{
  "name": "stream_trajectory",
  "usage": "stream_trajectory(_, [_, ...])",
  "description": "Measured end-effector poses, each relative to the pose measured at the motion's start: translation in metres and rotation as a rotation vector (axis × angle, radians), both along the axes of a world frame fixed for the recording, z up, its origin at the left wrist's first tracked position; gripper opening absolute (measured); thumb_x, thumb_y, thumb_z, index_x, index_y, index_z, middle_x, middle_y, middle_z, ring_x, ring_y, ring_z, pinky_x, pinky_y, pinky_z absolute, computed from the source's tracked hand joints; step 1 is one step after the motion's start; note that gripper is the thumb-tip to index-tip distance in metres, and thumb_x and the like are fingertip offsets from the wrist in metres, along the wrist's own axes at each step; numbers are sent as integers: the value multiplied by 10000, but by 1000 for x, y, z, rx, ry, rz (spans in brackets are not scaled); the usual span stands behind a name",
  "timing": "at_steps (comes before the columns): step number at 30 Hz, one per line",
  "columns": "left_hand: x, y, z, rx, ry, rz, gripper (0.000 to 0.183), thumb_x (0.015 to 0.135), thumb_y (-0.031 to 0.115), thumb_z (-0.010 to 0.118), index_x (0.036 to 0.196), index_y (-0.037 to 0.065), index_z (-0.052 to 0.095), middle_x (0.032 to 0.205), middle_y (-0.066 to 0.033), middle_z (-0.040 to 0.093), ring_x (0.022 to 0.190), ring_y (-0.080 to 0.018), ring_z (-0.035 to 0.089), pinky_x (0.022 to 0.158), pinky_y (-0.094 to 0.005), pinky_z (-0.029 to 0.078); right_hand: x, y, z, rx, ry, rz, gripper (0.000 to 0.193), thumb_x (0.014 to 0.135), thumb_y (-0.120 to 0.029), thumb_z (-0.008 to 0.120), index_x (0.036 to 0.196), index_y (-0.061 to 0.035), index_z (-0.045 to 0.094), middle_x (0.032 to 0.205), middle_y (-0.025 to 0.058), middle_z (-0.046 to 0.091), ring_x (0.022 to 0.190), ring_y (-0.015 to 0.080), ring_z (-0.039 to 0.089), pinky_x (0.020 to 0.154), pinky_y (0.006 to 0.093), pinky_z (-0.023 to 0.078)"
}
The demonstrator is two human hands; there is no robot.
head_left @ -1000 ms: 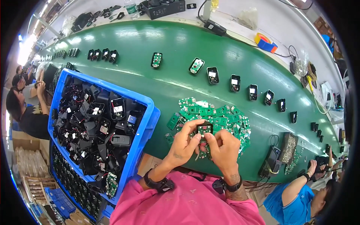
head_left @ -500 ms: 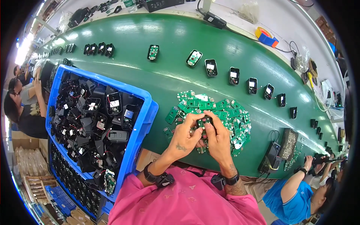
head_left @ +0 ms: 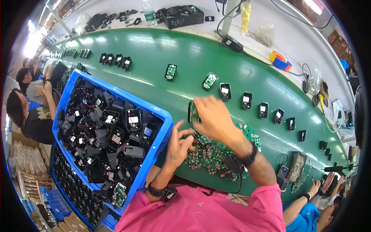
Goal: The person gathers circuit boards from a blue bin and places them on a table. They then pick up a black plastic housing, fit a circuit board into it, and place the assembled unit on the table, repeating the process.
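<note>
A small black plastic case (head_left: 191, 112) with a green circuit board edge showing is in my right hand (head_left: 213, 116). That hand grips it above the green table, just beyond the pile of green circuit boards (head_left: 210, 159). My left hand (head_left: 177, 147) is empty, its fingers loosely bent and apart, between the pile and the blue crate (head_left: 165, 120). My right forearm covers part of the pile. Farther off, open black cases stand in a spaced row; one case (head_left: 210, 81) shows a green board, while another case (head_left: 225, 92) shows a white part.
The blue crate on the left is heaped with black housings (head_left: 100, 131) and wires. On the back shelf are a black box (head_left: 181, 17), a bottle (head_left: 149, 15) and tape rolls (head_left: 280, 60). Co-workers sit at left and lower right, one in a blue shirt (head_left: 303, 216).
My left hand has let go of the case that both hands held over the pile. My right hand has carried it forward and slightly left. The whole view has shifted.
</note>
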State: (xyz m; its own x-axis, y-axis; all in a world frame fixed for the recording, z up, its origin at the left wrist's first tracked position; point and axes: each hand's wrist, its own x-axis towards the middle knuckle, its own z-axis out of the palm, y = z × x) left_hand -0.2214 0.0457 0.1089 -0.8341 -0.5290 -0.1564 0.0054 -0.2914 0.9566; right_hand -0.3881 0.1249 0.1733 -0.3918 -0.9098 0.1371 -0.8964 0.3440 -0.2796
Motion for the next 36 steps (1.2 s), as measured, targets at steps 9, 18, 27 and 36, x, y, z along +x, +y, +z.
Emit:
stream_trajectory(9, [34, 9, -19, -195, -215, -196, 333, 927, 93, 604, 1227, -34, 534, 1010, -102, 673, 681, -74, 600, 602, -214, 484, -107, -115, -73, 125, 271, -299, 621, 643, -372, 810, 1115, -34, 588, 1073, 100, 658, 1094, 286, 532, 880, 517, 379])
stream_trajectory(18, [39, -4, -30, -190, -234, -211, 336, 927, 95, 602, 1227, -39, 532, 994, -97, 659, 702, -85, 609, 617, -221, 495, -129, -73, -60, 287, 201, -442, 687, 603, -457, 854, 1082, -13, 640, 1053, 134, 665, 1145, 325, 518, 938, 589, 353])
stream_trajectory(27, [46, -5, -22, -242, -210, -185, 317, 917, 88, 611, 1207, -26, 552, 873, -21, 617, 658, -39, 542, 563, -191, 427, -138, -27, -18, 146, 54, -169, 811, 631, -253, 808, 1330, -33, 460, 1310, 154, 548, 1249, 349, 474, 1004, 594, 370])
stream_trajectory(36, [24, 12, 5, -156, -91, -220, 271, 942, 114, 576, 1177, -19, 586, 880, -37, 635, 644, -49, 549, 549, -196, 421, -120, 37, -30, 365, 111, -183, 717, 616, -206, 795, 1241, -9, 507, 1198, 177, 586, 1185, 335, 514, 1043, 479, 381])
